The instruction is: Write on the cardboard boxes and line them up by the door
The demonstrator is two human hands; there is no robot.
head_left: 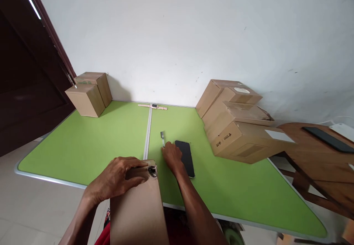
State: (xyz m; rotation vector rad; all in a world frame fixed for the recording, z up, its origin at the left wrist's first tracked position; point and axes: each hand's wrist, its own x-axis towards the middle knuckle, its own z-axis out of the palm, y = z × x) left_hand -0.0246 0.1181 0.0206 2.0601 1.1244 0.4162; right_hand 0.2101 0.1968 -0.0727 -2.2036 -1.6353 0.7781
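On the near edge of the green counter (83,142) I see my left hand (118,177) lying over the top end of a cardboard box (138,208), fingers curled down on it in a loose grip. That box leans from my lap up against the counter's edge. My right hand (172,156) reaches forward, fingertips pinched together on the lower end of a small dark tool (162,137) that lies on the green surface just right of the centre seam. Just beside that hand, to its right, a black phone (186,157) lies flat, face up. Farther right stands a stack of cardboard boxes (238,123); two more boxes (89,94) sit at the far left corner. A pale watch (153,106) rests by the wall.
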